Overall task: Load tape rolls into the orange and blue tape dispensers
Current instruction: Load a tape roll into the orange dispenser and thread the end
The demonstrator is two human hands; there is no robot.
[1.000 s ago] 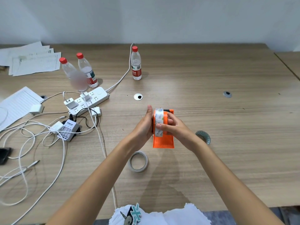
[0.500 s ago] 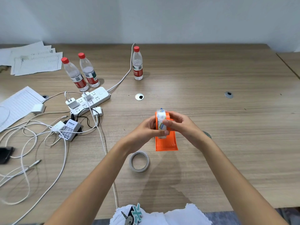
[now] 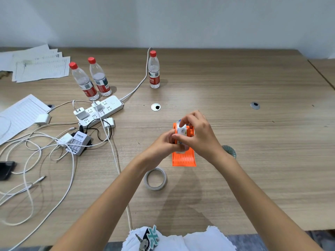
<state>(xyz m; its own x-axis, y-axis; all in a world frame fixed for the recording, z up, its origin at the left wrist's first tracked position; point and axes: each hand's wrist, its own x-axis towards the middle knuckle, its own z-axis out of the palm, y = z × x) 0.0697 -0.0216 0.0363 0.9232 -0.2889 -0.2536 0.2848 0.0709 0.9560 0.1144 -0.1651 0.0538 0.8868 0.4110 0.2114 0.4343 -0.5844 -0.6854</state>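
The orange tape dispenser stands on the wooden table at the centre. A white patterned tape roll sits in its upper part. My left hand grips the dispenser's left side and the roll's lower edge. My right hand curls over the roll from the right, fingers pinching its top. A plain white tape roll lies flat just in front of my left wrist. A green patterned tape roll peeks out behind my right wrist. No blue dispenser is in view.
Left of the hands lie a white power strip, chargers, a battery charger and tangled white cables. Three water bottles stand at the back. Paper sheets and a dark phone lie at far left.
My right hand has risen over the top of the roll and now pinches it from above. The left hand has shifted lower along the dispenser's side.
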